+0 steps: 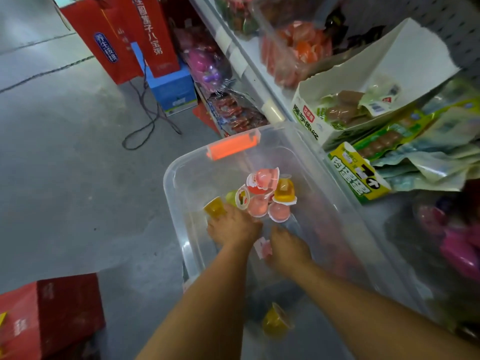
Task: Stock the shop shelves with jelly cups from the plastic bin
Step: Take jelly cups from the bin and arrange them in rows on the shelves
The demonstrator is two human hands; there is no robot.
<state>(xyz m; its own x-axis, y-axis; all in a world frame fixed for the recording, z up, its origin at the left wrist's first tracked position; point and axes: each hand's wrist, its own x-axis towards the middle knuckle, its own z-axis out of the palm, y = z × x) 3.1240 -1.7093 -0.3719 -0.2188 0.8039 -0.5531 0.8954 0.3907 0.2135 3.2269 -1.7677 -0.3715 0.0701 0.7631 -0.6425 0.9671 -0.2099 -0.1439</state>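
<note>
A clear plastic bin (168,183) with an orange latch (233,146) stands on the floor beside the shelves. A heap of pink, red, yellow and green jelly cups (262,196) lies inside it. My left hand (231,227) is palm down in the bin, its fingertips against a yellow jelly cup (214,207); whether it grips the cup is hidden. My right hand (288,248) is beside it and pinches a pink jelly cup (263,246) at its thumb side. Another yellow cup (275,322) lies alone at the bin's near end.
The white shelf edge (259,81) runs along the right. A clear tub of orange and red jelly cups (298,48) sits on it, then an open white snack carton (337,113) and green packets (405,141). Red gift boxes (122,40) and a black cable (145,118) are on the floor.
</note>
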